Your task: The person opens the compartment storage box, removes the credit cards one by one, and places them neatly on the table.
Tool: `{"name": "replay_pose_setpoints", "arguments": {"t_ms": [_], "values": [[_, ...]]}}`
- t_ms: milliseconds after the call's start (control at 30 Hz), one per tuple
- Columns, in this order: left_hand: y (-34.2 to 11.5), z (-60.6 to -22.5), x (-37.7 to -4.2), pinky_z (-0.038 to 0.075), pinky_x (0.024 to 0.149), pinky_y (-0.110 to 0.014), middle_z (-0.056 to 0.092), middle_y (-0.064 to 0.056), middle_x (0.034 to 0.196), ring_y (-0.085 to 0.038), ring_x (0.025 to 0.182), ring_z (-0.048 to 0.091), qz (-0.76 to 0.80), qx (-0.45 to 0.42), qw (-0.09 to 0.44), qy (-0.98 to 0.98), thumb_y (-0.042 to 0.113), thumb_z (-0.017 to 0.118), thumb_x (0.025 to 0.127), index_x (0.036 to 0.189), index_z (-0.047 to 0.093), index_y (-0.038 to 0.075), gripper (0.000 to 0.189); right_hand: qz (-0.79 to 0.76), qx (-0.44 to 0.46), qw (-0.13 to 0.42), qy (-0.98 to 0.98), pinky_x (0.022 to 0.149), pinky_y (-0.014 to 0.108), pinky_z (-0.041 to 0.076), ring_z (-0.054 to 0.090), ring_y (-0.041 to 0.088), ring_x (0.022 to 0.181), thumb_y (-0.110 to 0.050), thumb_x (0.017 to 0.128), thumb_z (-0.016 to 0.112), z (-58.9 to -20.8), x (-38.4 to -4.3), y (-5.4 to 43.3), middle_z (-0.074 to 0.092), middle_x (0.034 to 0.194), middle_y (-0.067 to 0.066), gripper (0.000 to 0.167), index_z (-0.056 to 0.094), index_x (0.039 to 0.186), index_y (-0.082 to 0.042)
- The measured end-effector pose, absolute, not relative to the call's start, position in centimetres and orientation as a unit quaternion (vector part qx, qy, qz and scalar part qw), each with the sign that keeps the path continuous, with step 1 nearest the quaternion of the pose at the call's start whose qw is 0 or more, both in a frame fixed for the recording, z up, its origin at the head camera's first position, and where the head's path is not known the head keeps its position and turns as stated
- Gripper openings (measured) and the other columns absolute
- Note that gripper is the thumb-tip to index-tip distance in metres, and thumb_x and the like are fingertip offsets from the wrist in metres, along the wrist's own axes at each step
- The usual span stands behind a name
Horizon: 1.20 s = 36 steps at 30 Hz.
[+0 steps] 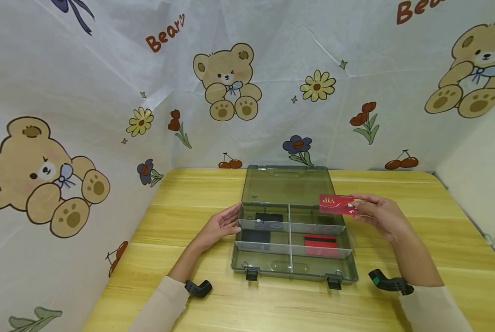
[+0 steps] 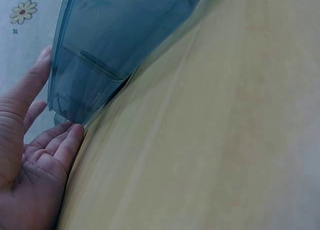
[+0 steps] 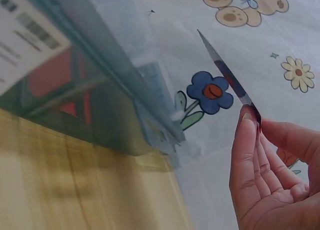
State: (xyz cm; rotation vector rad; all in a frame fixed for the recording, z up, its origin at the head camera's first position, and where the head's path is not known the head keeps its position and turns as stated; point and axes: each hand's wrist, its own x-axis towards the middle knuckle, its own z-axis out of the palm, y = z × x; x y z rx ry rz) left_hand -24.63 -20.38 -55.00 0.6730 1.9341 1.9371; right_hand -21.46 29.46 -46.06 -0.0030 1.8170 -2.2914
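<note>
A red VIP card point(image 1: 335, 204) is pinched at its right end by my right hand point(image 1: 382, 216), above the back right compartment of a translucent grey-green divided box point(image 1: 291, 272). The right wrist view shows the card point(image 3: 225, 72) nearly edge-on between thumb and fingers. My left hand point(image 1: 219, 227) rests with fairly straight fingers against the box's left side. In the left wrist view its fingertips touch the box wall point(image 2: 115, 40). Inside, a red card with a black stripe point(image 1: 320, 242) lies in the middle right compartment, a dark card point(image 1: 256, 236) in the middle left, and a black card point(image 1: 269, 217) in the back left.
The box's lid point(image 1: 289, 184) is folded back toward the wall. Two dark latches point(image 1: 251, 275) hang at the front edge. A wooden table point(image 1: 181, 198) lies under everything, with a bear-printed cloth point(image 1: 272, 83) behind it. A white barcode label point(image 3: 30, 35) is on the box's right side.
</note>
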Motion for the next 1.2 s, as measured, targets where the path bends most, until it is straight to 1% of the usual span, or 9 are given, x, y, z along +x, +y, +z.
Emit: {"name": "replay_pose_setpoints", "arguments": {"t_ms": [267,433,600,767,1000,1200], "values": [[-20.3,-55.0,-24.6,0.035,0.118,-0.032,0.031,-0.008,0.164,-0.026,0.150,0.030,0.678,0.232,0.161,0.679,0.004,0.071,0.095,0.160,0.033,0.014,0.076,-0.776,0.001,0.091,0.624,0.075,0.029,0.064,0.071,0.014,0.086,-0.004,0.101,0.062,-45.2,-21.8,30.6,0.073,0.106,-0.003,0.021,0.078,0.109,-0.013],[-20.2,-54.9,-24.5,0.034,0.119,-0.035,0.028,-0.012,0.165,-0.031,0.151,0.028,0.680,0.240,0.160,0.674,0.003,0.071,0.095,0.160,0.031,0.011,0.077,-0.776,0.002,0.087,0.625,0.077,0.029,0.063,0.071,0.014,0.088,-0.005,0.101,0.063,-44.8,-22.0,31.2,0.072,0.107,-0.004,0.021,0.077,0.112,-0.014],[-20.1,-54.8,-24.6,0.035,0.118,-0.033,0.030,-0.009,0.165,-0.028,0.151,0.029,0.680,0.234,0.164,0.676,0.004,0.072,0.095,0.160,0.032,0.013,0.077,-0.784,0.000,0.080,0.615,0.077,0.030,0.063,0.070,0.013,0.090,-0.003,0.101,0.062,-44.6,-22.2,31.7,0.072,0.108,-0.004,0.023,0.077,0.115,-0.013],[-20.1,-54.6,-24.7,0.034,0.118,-0.033,0.029,-0.010,0.165,-0.029,0.150,0.029,0.678,0.236,0.158,0.678,0.005,0.072,0.095,0.160,0.032,0.012,0.077,-0.787,-0.006,0.076,0.612,0.077,0.030,0.064,0.070,0.014,0.091,-0.003,0.101,0.061,-44.4,-22.5,32.0,0.072,0.108,-0.003,0.023,0.076,0.116,-0.011],[-20.2,-54.6,-24.7,0.034,0.118,-0.032,0.029,-0.009,0.165,-0.028,0.150,0.029,0.679,0.225,0.159,0.681,0.005,0.073,0.094,0.160,0.032,0.012,0.078,-0.789,0.012,0.072,0.610,0.077,0.031,0.064,0.071,0.013,0.090,-0.004,0.101,0.062,-44.4,-22.5,32.9,0.071,0.109,-0.007,0.023,0.078,0.114,-0.014],[-20.4,-54.6,-24.5,0.034,0.118,-0.032,0.029,-0.010,0.165,-0.028,0.150,0.029,0.677,0.226,0.162,0.681,0.006,0.073,0.094,0.160,0.032,0.011,0.078,-0.804,0.032,0.068,0.590,0.075,0.031,0.064,0.071,0.014,0.086,-0.002,0.101,0.060,-44.8,-22.2,33.7,0.072,0.105,-0.006,0.025,0.079,0.110,-0.015]]}}
